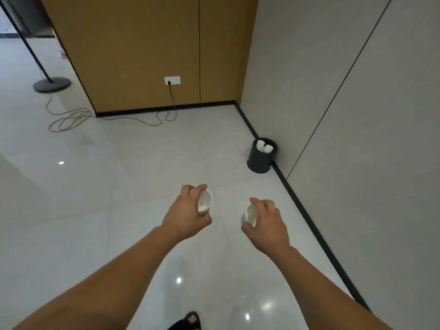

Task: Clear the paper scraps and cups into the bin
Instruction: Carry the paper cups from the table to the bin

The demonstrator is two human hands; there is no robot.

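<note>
**Two cups in hand, bin ahead by the wall**

Far left of the bin (258, 160), I saw a round stand base (52, 84) on the tiled floor. A loose cable (71, 120) lay coiled beside it and ran to a wall socket (172, 80) on the brown panel, left of the bin and farther back.

Nearer to me than the bin and to its left, my left hand (184, 213) had fingers and thumb curled round the left cup (204, 202), a white paper cup tilted with its mouth facing right. Below it, well short of the bin, a sandalled foot (191, 320) showed at the frame's bottom edge.

The right cup (250, 215) was held apart from the first, its mouth facing left. My right hand (269, 222) gripped it with fingers curled over the rim. Both cups hung above the floor, short of the bin.

The bin stood on the floor against the grey wall's dark skirting, near the corner, with white cups (263, 146) showing inside.
</note>
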